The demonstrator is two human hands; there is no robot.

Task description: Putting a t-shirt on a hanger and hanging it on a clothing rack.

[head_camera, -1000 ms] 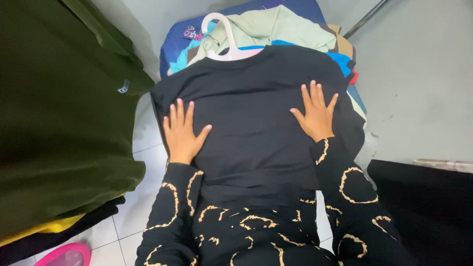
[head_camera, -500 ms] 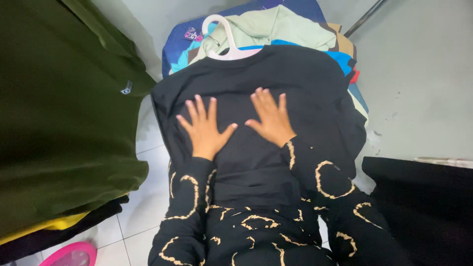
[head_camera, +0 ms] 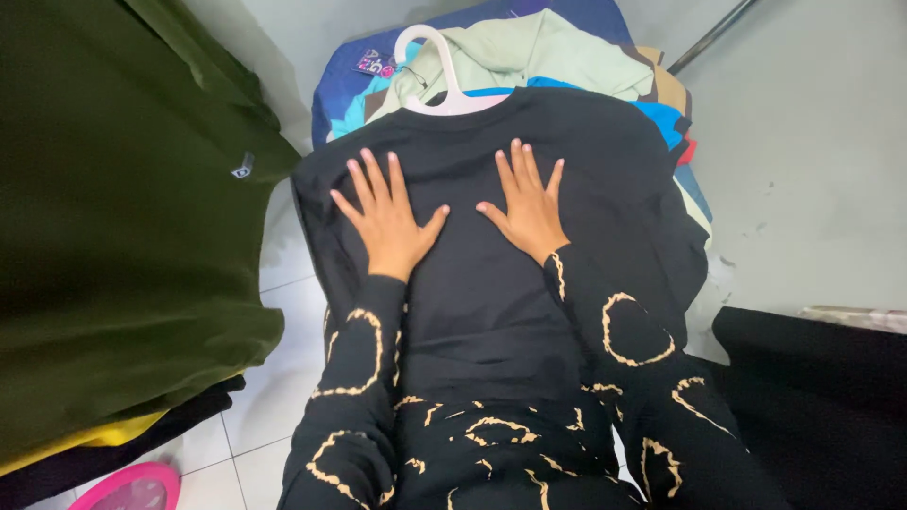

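Observation:
A black shirt [head_camera: 605,170] lies spread on top of a pile of clothes, still on a white plastic hanger [head_camera: 430,71] whose hook sticks out at its collar. My left hand [head_camera: 387,222] rests flat on the shirt's chest, fingers spread, palm down. My right hand [head_camera: 529,208] lies flat beside it, a little to the right, fingers apart too. Both hands press on the fabric and hold nothing. My sleeves are black with tan ring patterns.
Under the black shirt is a stack of pale green [head_camera: 529,52], blue [head_camera: 661,118] and other folded clothes. A dark green garment [head_camera: 113,217] hangs at the left. Black cloth [head_camera: 812,397] lies at the right. A pink round object [head_camera: 132,486] sits on the white tiled floor.
Both hands have slid from the shirt's sides toward its middle and then up toward the collar, staying flat on the fabric.

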